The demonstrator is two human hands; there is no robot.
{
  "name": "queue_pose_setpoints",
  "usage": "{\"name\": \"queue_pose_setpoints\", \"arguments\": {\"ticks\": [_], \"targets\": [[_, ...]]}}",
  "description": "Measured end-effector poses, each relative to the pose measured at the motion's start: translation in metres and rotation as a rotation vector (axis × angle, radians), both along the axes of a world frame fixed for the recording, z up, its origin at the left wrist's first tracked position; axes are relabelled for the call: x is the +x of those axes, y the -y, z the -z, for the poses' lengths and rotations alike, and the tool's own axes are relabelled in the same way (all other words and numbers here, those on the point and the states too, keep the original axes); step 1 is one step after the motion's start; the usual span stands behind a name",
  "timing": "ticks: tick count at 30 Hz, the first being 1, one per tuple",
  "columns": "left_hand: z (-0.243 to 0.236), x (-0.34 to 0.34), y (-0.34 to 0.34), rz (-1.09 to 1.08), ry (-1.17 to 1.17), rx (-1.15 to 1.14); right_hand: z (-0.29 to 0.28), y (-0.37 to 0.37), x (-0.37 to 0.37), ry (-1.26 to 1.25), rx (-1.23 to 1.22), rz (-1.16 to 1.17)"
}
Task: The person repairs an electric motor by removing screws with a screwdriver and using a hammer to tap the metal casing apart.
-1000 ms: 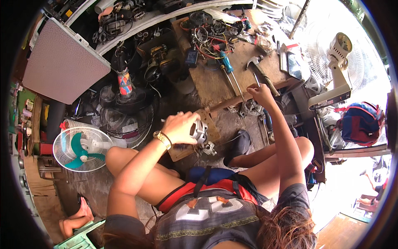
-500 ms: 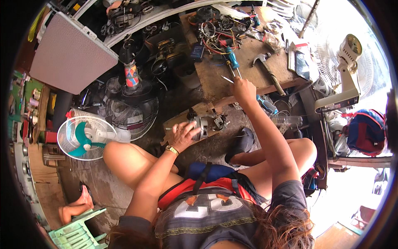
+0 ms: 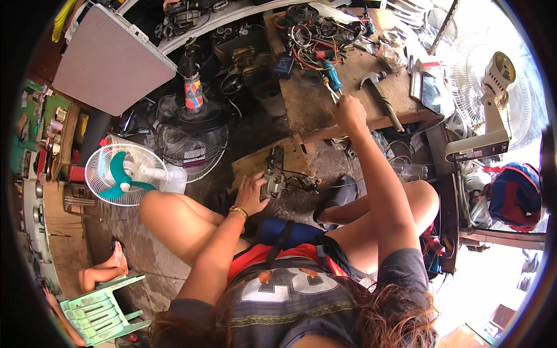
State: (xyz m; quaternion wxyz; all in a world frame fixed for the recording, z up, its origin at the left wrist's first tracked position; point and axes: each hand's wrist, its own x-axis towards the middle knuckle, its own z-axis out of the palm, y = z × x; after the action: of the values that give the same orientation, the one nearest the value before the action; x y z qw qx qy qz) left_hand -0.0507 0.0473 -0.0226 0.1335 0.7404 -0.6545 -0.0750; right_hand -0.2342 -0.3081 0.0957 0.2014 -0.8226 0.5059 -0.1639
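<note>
With our left hand (image 3: 252, 194) we grasp the squat grey metal motor (image 3: 273, 185), presumably steadying it, nearer us than the brown wooden bench (image 3: 304, 108), over which our right hand (image 3: 351, 112) curls near the blue-handled screwdriver (image 3: 332, 73), its grip unclear.

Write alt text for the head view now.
A seated person's left hand holds a metal motor by a wooden board; the right hand is at screwdrivers on a wooden table, left of a hammer. A teal-bladed fan is at left.
</note>
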Motion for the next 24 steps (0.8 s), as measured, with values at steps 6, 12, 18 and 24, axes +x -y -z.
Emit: {"name": "queue_pose_setpoints", "arguments": {"ticks": [6,12,18,24], "targets": [[-0.028,-0.015,0.019,-0.126,-0.209,0.146,-0.028,-0.004,-0.003,0.217,0.022,0.000],[-0.037,-0.006,0.041,-0.255,-0.402,0.209,-0.043,-0.006,-0.018,0.339,0.076,-0.013],[-0.032,0.018,0.057,-0.313,-0.552,0.259,-0.042,-0.001,-0.020,0.438,0.219,-0.029],[-0.071,0.022,0.098,-0.180,0.173,0.625,-0.039,-0.001,-0.013,0.489,0.193,-0.213]]}}
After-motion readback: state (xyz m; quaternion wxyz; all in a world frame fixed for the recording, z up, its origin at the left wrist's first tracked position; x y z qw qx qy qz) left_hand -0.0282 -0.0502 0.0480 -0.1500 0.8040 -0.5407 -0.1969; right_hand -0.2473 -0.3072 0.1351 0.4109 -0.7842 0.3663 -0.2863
